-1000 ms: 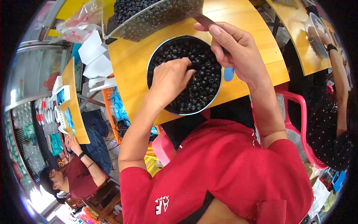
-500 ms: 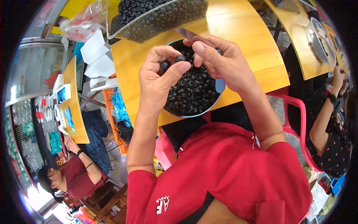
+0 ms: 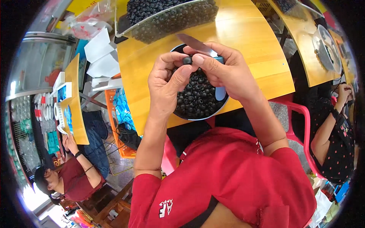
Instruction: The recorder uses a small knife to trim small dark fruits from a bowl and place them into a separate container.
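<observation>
My left hand [image 3: 165, 78] pinches a small dark round berry-like piece [image 3: 187, 60] between thumb and fingertips, above a round bowl [image 3: 181, 118]. My right hand [image 3: 230, 70] is closed on a knife [image 3: 195, 43], its pale blade pointing up and left beyond the fingers. My right thumb tip is against the dark piece. Below both hands, the bowl holds many similar dark round pieces [image 3: 195, 98]. A blue flat part [image 3: 220, 93] shows at the bowl's right side.
A clear bin [image 3: 167, 28] of dark round pieces stands at the far edge of the yellow wooden table [image 3: 258, 57]. An orange crate [image 3: 114, 125] is at left. One person [image 3: 81, 174] sits at left, another [image 3: 334, 140] at right beside a pink chair [image 3: 306, 129].
My hands have drawn together, and the right thumb has come onto the piece in my left fingers. A second piece seen in the left hand before is out of sight.
</observation>
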